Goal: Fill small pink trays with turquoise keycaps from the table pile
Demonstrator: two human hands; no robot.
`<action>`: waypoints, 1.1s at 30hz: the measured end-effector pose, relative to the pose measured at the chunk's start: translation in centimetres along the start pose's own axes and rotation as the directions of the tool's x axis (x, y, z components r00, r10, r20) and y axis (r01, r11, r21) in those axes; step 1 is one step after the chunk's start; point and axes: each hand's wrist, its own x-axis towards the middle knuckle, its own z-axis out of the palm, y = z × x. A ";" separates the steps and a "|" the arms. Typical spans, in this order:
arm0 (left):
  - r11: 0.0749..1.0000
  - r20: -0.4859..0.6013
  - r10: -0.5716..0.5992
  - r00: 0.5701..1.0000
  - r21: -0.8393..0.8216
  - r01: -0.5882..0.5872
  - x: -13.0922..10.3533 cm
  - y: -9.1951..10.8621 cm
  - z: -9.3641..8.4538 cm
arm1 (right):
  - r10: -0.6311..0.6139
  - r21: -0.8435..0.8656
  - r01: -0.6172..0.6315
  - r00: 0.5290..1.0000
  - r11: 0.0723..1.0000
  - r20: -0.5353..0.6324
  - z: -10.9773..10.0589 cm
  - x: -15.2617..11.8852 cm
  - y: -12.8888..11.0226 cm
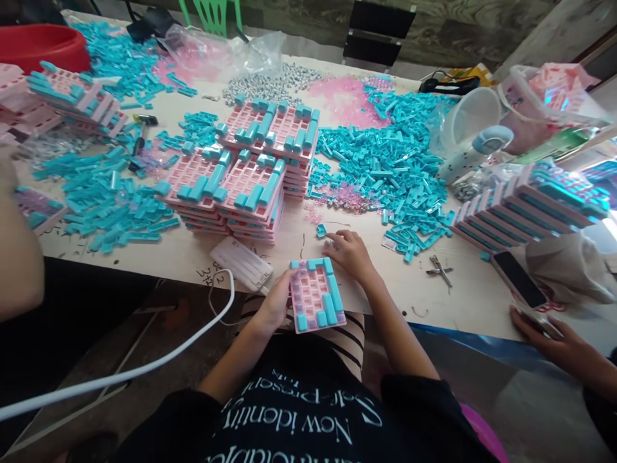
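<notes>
My left hand [276, 301] grips the left edge of a pink grid panel [311, 289], holding it tilted over my lap at the table's front edge. Blue pieces line its top, right side and bottom corners, with small clear purple pieces down the left. My right hand [351, 254] rests on the table just above and right of the panel, its fingers bent and pressed near the surface. Whatever may be under those fingertips is too small to make out. A small blue piece [321, 230] lies just beyond them.
Stacked pink panels [250, 180] stand ahead to the left. Loose blue pieces [385, 161] spread ahead to the right. A power strip [241, 262] with a white cable lies near the front edge. Other people's hands show at far left and at right [540, 328].
</notes>
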 end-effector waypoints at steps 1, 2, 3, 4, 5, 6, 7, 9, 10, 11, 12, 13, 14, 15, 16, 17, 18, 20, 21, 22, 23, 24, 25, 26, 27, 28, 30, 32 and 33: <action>1.000 0.010 0.020 1.000 -0.010 -0.020 0.0 0.0 0.0 | 0.017 -0.037 -0.017 1.000 0.999 0.000 0.3 0.0 0.0; 0.999 0.015 0.036 0.999 -0.022 -0.036 0.0 0.1 0.1 | 0.044 -0.064 -0.044 0.999 0.997 -0.005 0.5 0.0 0.0; 0.998 0.018 0.048 0.999 -0.035 -0.048 0.0 0.1 0.1 | 0.075 -0.085 -0.076 0.997 0.994 -0.013 0.7 0.1 0.1; 0.997 0.021 0.057 0.998 -0.048 -0.056 0.0 0.2 0.1 | 0.106 -0.100 -0.108 0.994 0.989 -0.024 0.9 0.2 0.1; 0.996 0.032 0.060 0.998 -0.061 -0.058 0.0 0.2 0.1 | 0.130 -0.111 -0.133 0.991 0.985 -0.033 1.1 0.2 0.2; 0.996 0.050 0.058 0.997 -0.078 -0.054 -0.1 0.3 0.1 | 0.142 -0.115 -0.145 0.989 0.983 -0.041 1.2 0.3 0.2; 0.994 0.075 0.059 0.995 -0.097 -0.052 -0.1 0.3 0.1 | 0.142 -0.113 -0.147 0.989 0.983 -0.048 1.2 0.3 0.2; 0.989 0.127 0.062 0.990 -0.144 -0.043 -0.2 0.4 0.2 | 0.132 -0.092 -0.136 0.990 0.986 -0.056 1.4 0.2 0.2; 0.985 0.147 0.068 0.987 -0.168 -0.043 -0.2 0.5 0.3 | 0.133 -0.075 -0.137 0.989 0.988 -0.059 1.4 0.2 0.1; 0.981 0.161 0.077 0.984 -0.191 -0.045 -0.2 0.6 0.3 | 0.139 -0.055 -0.142 0.988 0.988 -0.060 1.4 0.2 0.1; 0.977 0.165 0.079 0.983 -0.209 -0.044 -0.3 0.7 0.4 | 0.150 -0.029 -0.152 0.986 0.988 -0.066 1.3 0.2 0.0; 0.973 0.164 0.075 0.984 -0.228 -0.037 -0.3 0.7 0.6 | 0.163 0.005 -0.163 0.983 0.987 -0.080 1.2 0.1 -0.2; 0.968 0.163 0.067 0.984 -0.248 -0.025 -0.3 0.8 0.7 | 0.174 0.052 -0.170 0.979 0.984 -0.106 1.0 0.1 -0.4; 0.964 0.162 0.056 0.985 -0.267 -0.011 -0.4 0.9 0.8 | 0.186 0.117 -0.170 0.972 0.978 -0.146 0.8 0.0 -0.6; 0.960 0.168 0.044 0.985 -0.282 0.006 -0.5 0.9 0.9 | 0.204 0.199 -0.166 0.960 0.966 -0.192 0.5 -0.1 -0.9; 0.957 0.180 0.033 0.983 -0.290 0.021 -0.5 1.0 1.0 | 0.229 0.292 -0.157 0.945 0.944 -0.233 0.2 -0.4 -1.3; 0.956 0.198 0.027 0.980 -0.293 0.033 -0.6 1.0 1.0 | 0.258 0.386 -0.144 0.930 0.911 -0.263 -0.2 -0.7 -1.9; 0.957 0.214 0.035 0.976 -0.287 0.029 -0.6 0.9 1.0 | 0.307 0.529 -0.115 0.907 0.841 -0.290 -1.0 -1.4 -3.1; 0.958 0.204 0.043 0.978 -0.286 0.017 -0.5 0.8 1.0 | 0.313 0.562 -0.100 0.902 0.821 -0.297 -1.5 -1.9 -3.8; 0.958 0.187 0.054 0.981 -0.286 0.002 -0.4 0.7 0.9 | 0.296 0.568 -0.078 0.906 0.819 -0.303 -1.9 -2.3 -4.4; 0.958 0.166 0.062 0.984 -0.286 -0.012 -0.3 0.6 0.9 | 0.254 0.552 -0.047 0.918 0.832 -0.304 -2.4 -2.6 -5.1; 0.959 0.153 0.067 0.986 -0.284 -0.021 -0.2 0.4 0.9 | 0.193 0.521 -0.009 0.934 0.853 -0.300 -2.7 -3.0 -5.6; 0.960 0.150 0.070 0.986 -0.279 -0.026 -0.1 0.3 0.9 | 0.123 0.482 0.034 0.949 0.876 -0.291 -3.0 -3.2 -6.0; 0.961 0.157 0.075 0.985 -0.274 -0.030 -0.1 0.2 0.9 | 0.057 0.439 0.076 0.958 0.895 -0.282 -3.2 -3.4 -6.3; 0.962 0.166 0.090 0.982 -0.270 -0.043 0.0 0.1 1.0 | 0.004 0.396 0.110 0.961 0.912 -0.277 -3.3 -3.5 -6.5; 0.962 0.173 0.113 0.978 -0.267 -0.064 0.0 0.0 1.0 | -0.028 0.350 0.130 0.960 0.928 -0.280 -3.3 -3.6 -6.6; 0.958 0.172 0.171 0.970 -0.260 -0.122 -0.1 -0.2 1.0 | -0.039 0.252 0.116 0.956 0.961 -0.290 -3.1 -3.7 -6.6; 0.952 0.161 0.228 0.960 -0.246 -0.184 -0.3 -0.3 1.1 | -0.020 0.178 0.072 0.960 0.981 -0.278 -2.9 -3.8 -6.5; 0.949 0.159 0.250 0.955 -0.237 -0.209 -0.3 -0.3 1.1 | -0.009 0.158 0.054 0.963 0.986 -0.270 -2.8 -3.9 -6.5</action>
